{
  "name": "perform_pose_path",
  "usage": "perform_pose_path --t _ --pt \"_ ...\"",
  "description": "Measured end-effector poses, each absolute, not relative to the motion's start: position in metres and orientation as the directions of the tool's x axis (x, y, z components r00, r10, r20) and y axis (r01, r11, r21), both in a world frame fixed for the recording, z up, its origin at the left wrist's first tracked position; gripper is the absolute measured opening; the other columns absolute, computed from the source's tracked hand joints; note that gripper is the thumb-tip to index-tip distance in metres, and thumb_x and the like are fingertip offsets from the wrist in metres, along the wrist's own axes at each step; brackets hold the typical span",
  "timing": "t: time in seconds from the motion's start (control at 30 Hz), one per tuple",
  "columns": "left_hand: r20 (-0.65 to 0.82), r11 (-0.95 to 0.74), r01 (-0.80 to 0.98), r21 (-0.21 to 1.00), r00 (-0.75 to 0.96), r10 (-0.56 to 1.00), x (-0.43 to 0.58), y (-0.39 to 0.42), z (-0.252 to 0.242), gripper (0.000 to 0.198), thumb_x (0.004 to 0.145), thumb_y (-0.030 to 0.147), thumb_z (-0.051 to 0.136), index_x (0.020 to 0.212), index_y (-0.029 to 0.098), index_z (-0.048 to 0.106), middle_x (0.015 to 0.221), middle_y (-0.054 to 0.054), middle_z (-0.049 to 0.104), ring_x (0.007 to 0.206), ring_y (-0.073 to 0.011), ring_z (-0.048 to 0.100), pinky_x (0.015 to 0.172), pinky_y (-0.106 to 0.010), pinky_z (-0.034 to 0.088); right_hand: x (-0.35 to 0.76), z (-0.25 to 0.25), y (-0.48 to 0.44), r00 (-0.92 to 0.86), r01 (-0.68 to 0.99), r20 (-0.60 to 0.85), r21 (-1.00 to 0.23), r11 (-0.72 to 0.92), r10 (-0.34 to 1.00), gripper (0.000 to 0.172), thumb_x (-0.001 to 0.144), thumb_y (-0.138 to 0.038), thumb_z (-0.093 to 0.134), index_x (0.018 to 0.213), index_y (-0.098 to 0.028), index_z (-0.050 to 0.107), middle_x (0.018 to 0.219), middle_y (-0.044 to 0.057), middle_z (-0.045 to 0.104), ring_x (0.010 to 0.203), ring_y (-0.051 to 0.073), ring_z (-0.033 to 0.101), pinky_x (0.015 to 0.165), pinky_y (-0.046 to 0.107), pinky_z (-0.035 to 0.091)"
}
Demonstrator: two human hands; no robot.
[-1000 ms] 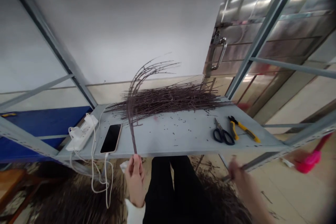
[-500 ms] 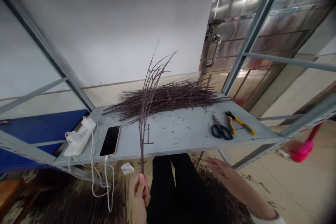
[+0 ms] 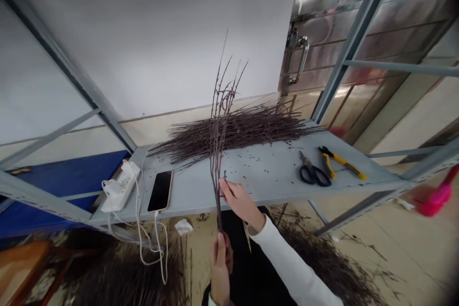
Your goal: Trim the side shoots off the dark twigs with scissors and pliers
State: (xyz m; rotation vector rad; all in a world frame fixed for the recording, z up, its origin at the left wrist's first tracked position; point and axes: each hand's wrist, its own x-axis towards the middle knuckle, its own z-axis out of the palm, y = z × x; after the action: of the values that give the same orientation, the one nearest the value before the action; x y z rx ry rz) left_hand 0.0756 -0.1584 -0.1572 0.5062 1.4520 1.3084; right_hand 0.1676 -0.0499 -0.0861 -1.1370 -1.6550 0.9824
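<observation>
A dark brown, many-stemmed branch (image 3: 216, 153) stands nearly upright in front of me, its thin tips fanning out over the wall. My left hand (image 3: 220, 258) is closed round its thick lower end, below the shelf's front edge. With its fingertips together, my right hand (image 3: 239, 200) touches the stems a little higher up, at the edge of the shelf. Behind the branch, a long heap of similar twigs (image 3: 265, 126) lies across the back of the shelf. Some small cut pieces are partly hidden behind my right hand.
Scissors (image 3: 312, 173) and yellow-handled pliers (image 3: 340, 162) lie on the right of the grey shelf (image 3: 265, 181). A phone (image 3: 160, 191) and a white power strip (image 3: 124, 184) with hanging cables are on the left. More twigs (image 3: 136, 272) cover the floor. Metal posts frame the shelf.
My right hand has come in from the lower right to the stems. My left hand and the branch have shifted slightly right in view, as has the whole scene.
</observation>
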Motion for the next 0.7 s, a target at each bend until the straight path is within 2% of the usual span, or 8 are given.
perform_pose_path --t 0.07,0.2,0.37,0.43,0.5,0.6,0.67,0.7 --pt "-0.416 0.296 -0.346 0.89 -0.355 0.837 0.081 -0.151 -0.156 0.054 0.053 0.072 0.069 0.068 0.021 0.058 0.049 0.004 0.046 0.044 -0.0117 0.049 0.036 -0.021 0.033 0.165 -0.094 -0.053 -0.135 0.277 0.247 -0.92 0.276 0.96 0.044 0.094 -0.049 0.029 0.061 -0.022 0.039 0.051 -0.004 0.045 0.049 0.012 0.047 0.054 0.024 0.037" --pt "-0.355 0.231 -0.338 0.913 -0.373 0.857 0.091 -0.141 -0.156 0.054 0.058 0.074 0.064 0.07 0.022 0.057 0.05 0.006 0.044 0.045 -0.0108 0.048 0.037 -0.02 0.033 0.163 -0.109 -0.064 -0.055 0.273 0.27 -0.922 0.274 0.961 0.041 0.093 -0.049 0.031 0.063 -0.023 0.039 0.051 -0.004 0.046 0.047 0.011 0.046 0.055 0.025 0.039" --pt "-0.358 0.25 -0.32 0.914 -0.343 0.869 0.098 -0.142 -0.161 0.055 0.058 0.076 0.061 0.07 0.022 0.055 0.05 0.006 0.042 0.047 -0.0117 0.047 0.037 -0.02 0.033 0.165 -0.127 -0.074 0.044 0.227 0.208 -0.954 0.193 0.977 0.044 0.095 -0.049 0.028 0.062 -0.022 0.04 0.05 -0.004 0.046 0.047 0.011 0.048 0.05 0.023 0.042" --pt "-0.374 0.276 -0.312 0.909 -0.32 0.871 0.099 -0.144 -0.162 0.056 0.057 0.076 0.062 0.07 0.022 0.055 0.052 0.005 0.044 0.049 -0.0125 0.048 0.038 -0.021 0.035 0.167 -0.132 -0.074 0.091 0.212 0.179 -0.965 0.157 0.98 0.04 0.094 -0.048 0.032 0.07 -0.021 0.046 0.059 -0.002 0.052 0.053 0.012 0.052 0.052 0.023 0.046" --pt "-0.39 0.296 -0.312 0.903 -0.303 0.87 0.1 -0.145 -0.162 0.057 0.057 0.077 0.061 0.07 0.022 0.054 0.054 0.005 0.044 0.049 -0.0123 0.048 0.04 -0.022 0.037 0.169 -0.135 -0.072 0.21 0.233 0.201 -0.961 0.15 0.957 0.031 0.091 -0.047 0.041 0.094 -0.017 0.049 0.085 0.006 0.06 0.068 0.015 0.058 0.06 0.026 0.051" --pt "-0.404 0.309 -0.322 0.895 -0.293 0.867 0.102 -0.147 -0.163 0.056 0.059 0.077 0.059 0.07 0.023 0.054 0.054 0.005 0.044 0.049 -0.0119 0.048 0.041 -0.021 0.037 0.172 -0.134 -0.069 0.305 0.414 0.401 -0.873 0.259 0.864 0.039 0.091 -0.036 0.046 0.123 -0.015 0.038 0.125 0.018 0.048 0.107 0.022 0.055 0.085 0.038 0.052" --pt "-0.401 0.305 -0.324 0.896 -0.294 0.868 0.102 -0.148 -0.164 0.054 0.06 0.076 0.059 0.07 0.023 0.054 0.053 0.005 0.044 0.05 -0.0124 0.049 0.04 -0.021 0.036 0.174 -0.131 -0.069 0.132 0.569 0.559 -0.719 0.4 0.818 0.028 0.093 -0.022 0.037 0.119 -0.018 0.046 0.134 0.015 0.044 0.128 0.024 0.041 0.1 0.045 0.043" --pt "-0.399 0.301 -0.328 0.896 -0.295 0.868 0.101 -0.148 -0.164 0.054 0.06 0.075 0.06 0.07 0.022 0.055 0.053 0.005 0.044 0.05 -0.0127 0.05 0.039 -0.021 0.036 0.176 -0.13 -0.069 0.008 0.616 0.604 -0.631 0.472 0.797 0.028 0.093 -0.015 0.033 0.113 -0.019 0.051 0.135 0.013 0.045 0.134 0.024 0.033 0.106 0.047 0.037"
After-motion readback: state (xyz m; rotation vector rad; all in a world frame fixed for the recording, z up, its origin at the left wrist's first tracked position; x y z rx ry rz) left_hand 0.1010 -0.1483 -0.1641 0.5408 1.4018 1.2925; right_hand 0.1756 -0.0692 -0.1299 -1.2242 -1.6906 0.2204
